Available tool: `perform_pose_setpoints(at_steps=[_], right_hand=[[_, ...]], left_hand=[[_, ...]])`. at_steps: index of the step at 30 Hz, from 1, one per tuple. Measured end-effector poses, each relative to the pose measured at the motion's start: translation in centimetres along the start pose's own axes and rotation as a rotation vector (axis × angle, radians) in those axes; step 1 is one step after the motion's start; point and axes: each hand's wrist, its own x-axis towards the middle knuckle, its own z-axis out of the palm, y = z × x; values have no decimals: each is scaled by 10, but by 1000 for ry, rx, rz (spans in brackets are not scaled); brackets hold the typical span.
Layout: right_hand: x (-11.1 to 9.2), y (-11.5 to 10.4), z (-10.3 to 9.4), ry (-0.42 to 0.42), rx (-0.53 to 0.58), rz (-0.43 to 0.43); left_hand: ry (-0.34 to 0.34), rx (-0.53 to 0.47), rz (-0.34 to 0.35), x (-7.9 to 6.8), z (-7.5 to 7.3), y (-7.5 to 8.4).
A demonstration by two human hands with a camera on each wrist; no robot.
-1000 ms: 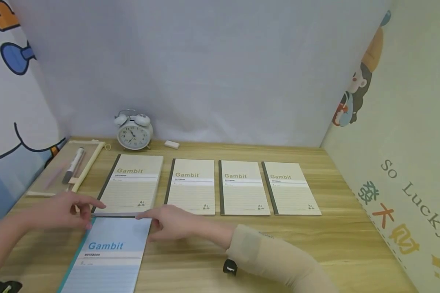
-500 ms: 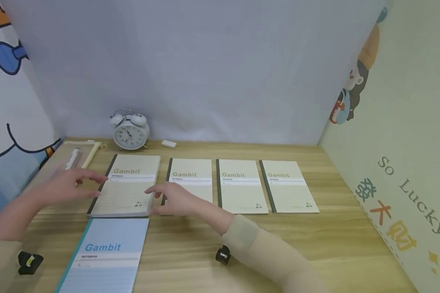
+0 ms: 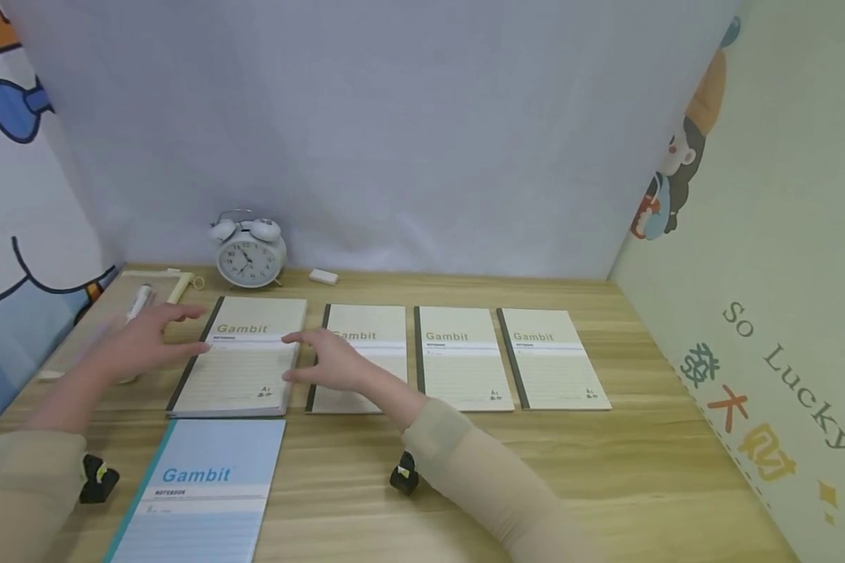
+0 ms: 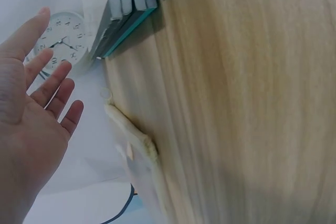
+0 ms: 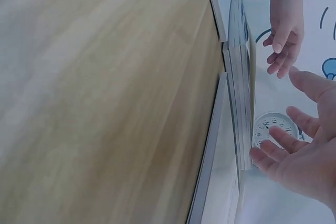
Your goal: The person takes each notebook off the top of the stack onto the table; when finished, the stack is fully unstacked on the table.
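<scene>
Stacked notebooks [image 3: 235,371] lie in a neat pile on the wooden counter [image 3: 648,469], at the left end of a row. The top one has a pale cover with the word "Gambit" and a dark strip down its left side. From the left wrist, a blue-green strip shows low down on the pile.

The left hand [image 3: 144,340] is by the pile's left side. Its grip is apart, with the thumb and fingers spread and nothing between them. The right hand [image 3: 336,362] is at the pile's right side, and its grip is apart and holds nothing too. I can't tell if any fingertip touches the pile.

A blue notebook [image 3: 204,485] lies just in front of the pile. Three thin notebooks [image 3: 463,360] with pale covers lie to the right, side by side, and the right hand hides a bit of the nearest one.

Behind the pile stands a white clock [image 3: 249,254] with two bells on top. A small white block [image 3: 324,277] sits near it. A see-through pouch [image 3: 181,288] lies on the left with a marker [image 3: 139,301], partly behind the left hand.
</scene>
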Motion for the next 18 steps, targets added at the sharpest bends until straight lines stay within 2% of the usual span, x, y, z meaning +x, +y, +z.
perform_pose_setpoints(at_steps=[8,14,18], right_hand=[[13,0,2,49,-14,52],[23,5,11,77,-39,99],[27,7,15,58,-50,118]], left_hand=[[-23,-74,-16,11,10,-11],[-62,-71,-73,12,17,-18],[-82,-55,-96,14,20,-20]])
